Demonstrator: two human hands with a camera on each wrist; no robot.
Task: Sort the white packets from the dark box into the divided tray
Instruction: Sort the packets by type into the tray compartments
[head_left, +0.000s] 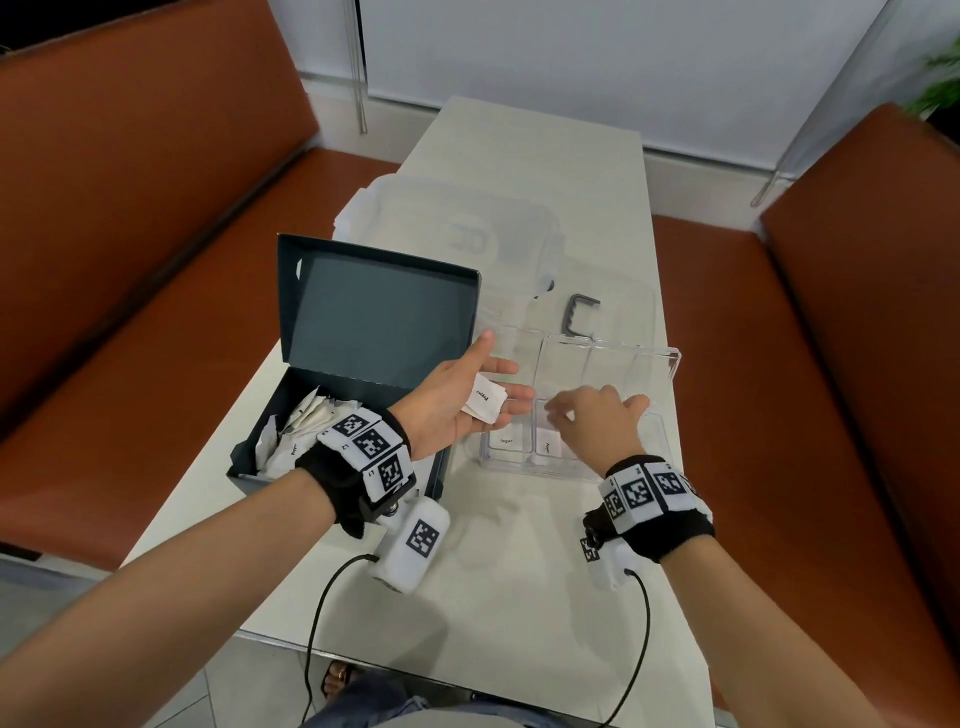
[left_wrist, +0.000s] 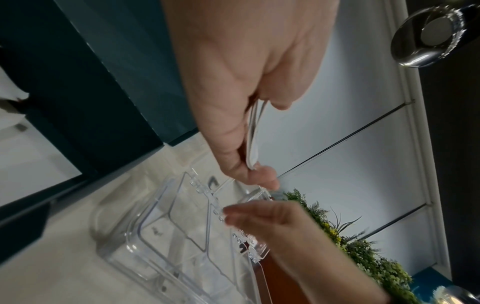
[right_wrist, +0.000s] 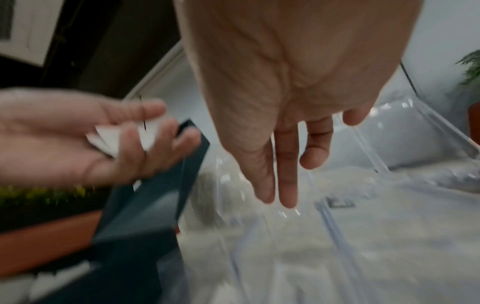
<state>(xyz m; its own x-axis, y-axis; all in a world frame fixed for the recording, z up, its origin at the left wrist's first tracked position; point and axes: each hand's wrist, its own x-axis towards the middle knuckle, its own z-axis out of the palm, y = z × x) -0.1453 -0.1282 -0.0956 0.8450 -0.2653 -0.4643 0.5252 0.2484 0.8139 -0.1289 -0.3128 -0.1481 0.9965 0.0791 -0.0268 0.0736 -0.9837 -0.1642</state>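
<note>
The dark box (head_left: 249, 470) stands open at the table's left, its lid upright, with several white packets (head_left: 306, 421) inside. My left hand (head_left: 498, 374) is palm up between box and tray, fingers nearly straight, and white packets (head_left: 485, 397) lie across them; their edge (left_wrist: 253, 139) shows in the left wrist view. The clear divided tray (head_left: 662, 374) sits to the right. Its near compartments hold a packet marked Sugar (head_left: 506, 439) and one marked Pepper (head_left: 548, 446). My right hand (head_left: 597, 410) hovers palm down over the tray, fingers (right_wrist: 287, 174) straight, holding nothing.
A clear plastic lid (head_left: 457, 234) and a grey clip handle (head_left: 579, 314) lie behind the tray. Brown benches (head_left: 130, 208) flank the narrow pale table (head_left: 519, 571). Cables from both wrist cameras hang over the near table edge.
</note>
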